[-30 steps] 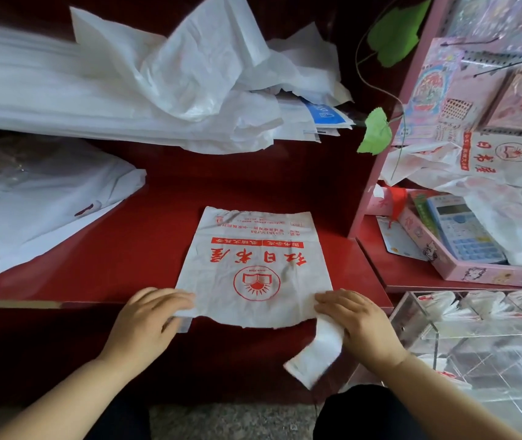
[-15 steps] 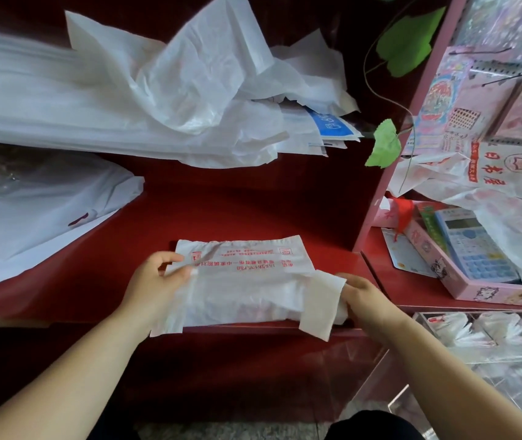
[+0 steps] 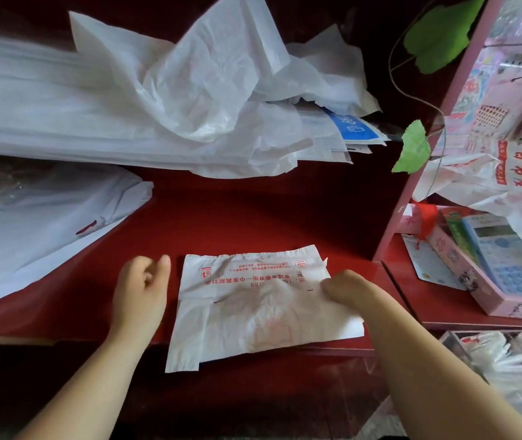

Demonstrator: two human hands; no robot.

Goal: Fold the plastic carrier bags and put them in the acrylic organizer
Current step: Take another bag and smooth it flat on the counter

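Folded carrier bag [image 3: 263,312] is laid flat on the red counter [image 3: 253,223], near edge overhanging the front. Its right edge is gripped by curled fingers of the right hand [image 3: 347,289]. The left hand [image 3: 140,290] is held just beside the bag, apart from it, fingers loosely curled, nothing held. The acrylic organizer [image 3: 447,336] is seen lower right.

There are one carrier bag [image 3: 253,312] at six o'clock, one left hand [image 3: 140,292], one right hand [image 3: 345,289], two green leaves at one o'clock, an upper leaf [image 3: 440,33] and a lower leaf [image 3: 412,147], and one calculator [image 3: 507,262] at three o'clock.
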